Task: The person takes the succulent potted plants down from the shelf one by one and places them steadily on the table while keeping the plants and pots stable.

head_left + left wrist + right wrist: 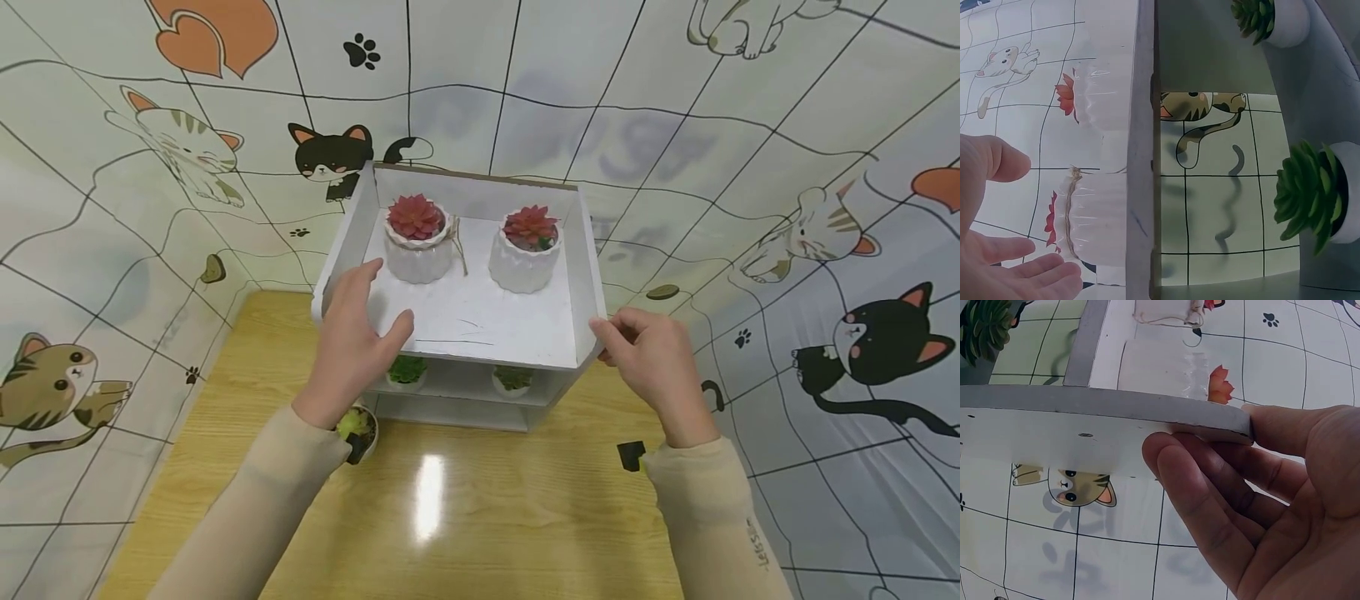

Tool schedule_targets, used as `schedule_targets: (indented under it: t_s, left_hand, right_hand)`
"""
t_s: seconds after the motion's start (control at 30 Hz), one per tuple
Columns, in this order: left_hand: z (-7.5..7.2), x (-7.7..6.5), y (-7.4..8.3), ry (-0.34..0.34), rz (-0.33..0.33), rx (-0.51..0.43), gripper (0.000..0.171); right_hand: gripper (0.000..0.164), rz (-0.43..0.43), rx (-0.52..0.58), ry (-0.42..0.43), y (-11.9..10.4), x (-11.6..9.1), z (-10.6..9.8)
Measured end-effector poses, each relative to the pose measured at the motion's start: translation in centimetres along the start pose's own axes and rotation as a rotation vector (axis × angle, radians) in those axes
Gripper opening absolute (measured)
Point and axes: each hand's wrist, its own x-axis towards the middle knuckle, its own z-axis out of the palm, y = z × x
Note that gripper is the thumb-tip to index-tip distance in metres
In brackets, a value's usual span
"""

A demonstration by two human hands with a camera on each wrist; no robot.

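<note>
A white shelf unit [480, 327] carries two white pots on its top board. The left pot [418, 262], tied with twine, holds a red succulent [415, 217]; the right pot [523, 268] holds another red succulent [530, 225]. My left hand [351, 346] is beside the shelf's left side, near the twine-tied pot, thumb and fingers spread apart and holding nothing. In the left wrist view its fingertips [1063, 275] lie close to that pot; I cannot tell whether they touch. My right hand [651, 358] pinches the front corner of the right side panel [1197, 419] between thumb and fingers.
Two green potted succulents [407, 372] [513, 380] stand on the middle shelf. Another potted plant [358, 429] sits on the wooden table [480, 517], by the left forearm and partly hidden. Cat-patterned walls [480, 75] stand behind and at both sides.
</note>
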Motion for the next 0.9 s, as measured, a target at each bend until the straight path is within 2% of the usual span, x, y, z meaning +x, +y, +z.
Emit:
schedule_targets:
  t_s: [0.47,0.63,0.9]
  left_hand:
    - [0.1,2.0,1.1,-0.025,-0.053,0.048,0.068]
    - [0.1,2.8,1.5,-0.027,-0.092,0.07,0.069]
    - [0.0,4.0,2.3,-0.105,-0.204,0.115,0.075]
  right_hand:
    - [0.036,-0.007,0.001,0.004,-0.1,0.0,-0.1]
    - [0.037,-0.006,-0.002,0.004,-0.1,0.0,-0.1]
    - [0.036,0.007,-0.005,-0.002,-0.1,-0.1,-0.1]
